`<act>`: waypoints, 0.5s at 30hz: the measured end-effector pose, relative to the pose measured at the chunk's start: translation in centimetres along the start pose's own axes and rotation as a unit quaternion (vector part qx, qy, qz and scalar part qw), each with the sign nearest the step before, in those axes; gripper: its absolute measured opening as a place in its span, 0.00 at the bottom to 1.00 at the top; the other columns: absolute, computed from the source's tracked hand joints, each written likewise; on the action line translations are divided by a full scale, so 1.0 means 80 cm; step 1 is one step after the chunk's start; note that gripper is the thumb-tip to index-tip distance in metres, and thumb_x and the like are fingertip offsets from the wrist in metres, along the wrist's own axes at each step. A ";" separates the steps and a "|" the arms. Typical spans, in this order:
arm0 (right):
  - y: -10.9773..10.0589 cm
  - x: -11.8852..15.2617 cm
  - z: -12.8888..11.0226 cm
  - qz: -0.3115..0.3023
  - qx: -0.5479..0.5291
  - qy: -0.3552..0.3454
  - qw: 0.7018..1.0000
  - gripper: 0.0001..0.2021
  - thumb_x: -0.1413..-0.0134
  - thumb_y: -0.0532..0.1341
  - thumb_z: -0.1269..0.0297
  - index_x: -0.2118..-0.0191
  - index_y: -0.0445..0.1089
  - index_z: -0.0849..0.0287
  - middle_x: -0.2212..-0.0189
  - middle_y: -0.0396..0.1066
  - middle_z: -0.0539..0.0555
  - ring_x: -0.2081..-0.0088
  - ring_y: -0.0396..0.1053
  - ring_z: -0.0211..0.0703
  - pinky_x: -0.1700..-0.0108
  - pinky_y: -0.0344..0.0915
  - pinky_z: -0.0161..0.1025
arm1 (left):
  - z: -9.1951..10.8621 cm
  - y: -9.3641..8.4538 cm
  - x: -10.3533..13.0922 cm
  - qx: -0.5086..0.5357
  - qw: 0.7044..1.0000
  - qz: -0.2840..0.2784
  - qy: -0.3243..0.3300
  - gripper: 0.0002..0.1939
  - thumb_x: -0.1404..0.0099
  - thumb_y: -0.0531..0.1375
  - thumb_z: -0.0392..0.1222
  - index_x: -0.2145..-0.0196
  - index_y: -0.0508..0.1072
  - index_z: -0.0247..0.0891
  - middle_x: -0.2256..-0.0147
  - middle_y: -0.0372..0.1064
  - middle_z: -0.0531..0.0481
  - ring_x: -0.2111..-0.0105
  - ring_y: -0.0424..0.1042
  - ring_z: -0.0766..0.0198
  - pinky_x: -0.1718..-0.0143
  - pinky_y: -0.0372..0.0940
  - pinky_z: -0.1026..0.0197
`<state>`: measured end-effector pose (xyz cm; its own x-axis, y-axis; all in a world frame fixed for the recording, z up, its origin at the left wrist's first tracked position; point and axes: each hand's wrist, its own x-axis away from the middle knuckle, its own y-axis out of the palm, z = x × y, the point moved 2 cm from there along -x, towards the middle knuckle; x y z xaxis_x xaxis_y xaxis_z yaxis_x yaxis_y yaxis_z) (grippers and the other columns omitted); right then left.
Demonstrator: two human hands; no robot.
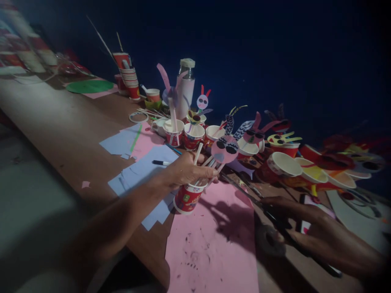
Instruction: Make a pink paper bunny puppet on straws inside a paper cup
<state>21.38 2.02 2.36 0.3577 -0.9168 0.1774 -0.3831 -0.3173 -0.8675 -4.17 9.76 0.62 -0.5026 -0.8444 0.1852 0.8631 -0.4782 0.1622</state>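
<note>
My left hand (195, 170) is closed around pale paper strips at the rim of a red patterned paper cup (187, 198). A pink paper face (225, 149) with dark oval eyes and two patterned ears stands above my fingertips, its strips running down toward the cup. The cup rests on a pink sheet (210, 244) with dark marks. At the right, my right hand (308, 232) is wrapped around a long, slim dark tool (282, 232) that slants across the table; its kind is unclear. Its far end lies near the pink face. Part of my right hand is in shadow.
Several paper cups (285, 165) with paper animal faces stand behind. Blue paper (122, 144), a black-and-white marker (161, 162) and pink scraps lie left. A white bottle (185, 93) and stacked cups (130, 79) stand farther back. A roll of tape (270, 240) sits near my right hand.
</note>
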 end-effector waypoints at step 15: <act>0.002 0.000 -0.003 0.016 -0.028 0.011 0.999 0.19 0.54 0.61 0.60 0.53 0.69 0.54 0.55 0.71 0.52 0.57 0.69 0.50 0.61 0.69 0.34 | 0.001 0.006 0.002 -0.001 0.999 -0.032 0.003 0.09 0.55 0.63 0.38 0.74 0.73 0.30 0.76 0.71 0.45 0.77 0.69 0.64 0.75 0.61 0.63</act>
<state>21.11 1.90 2.32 0.3265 -0.9313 0.1613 -0.4409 -0.3010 -0.8456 -3.81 9.41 0.79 -0.5572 -0.8131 0.1687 0.8288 -0.5322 0.1726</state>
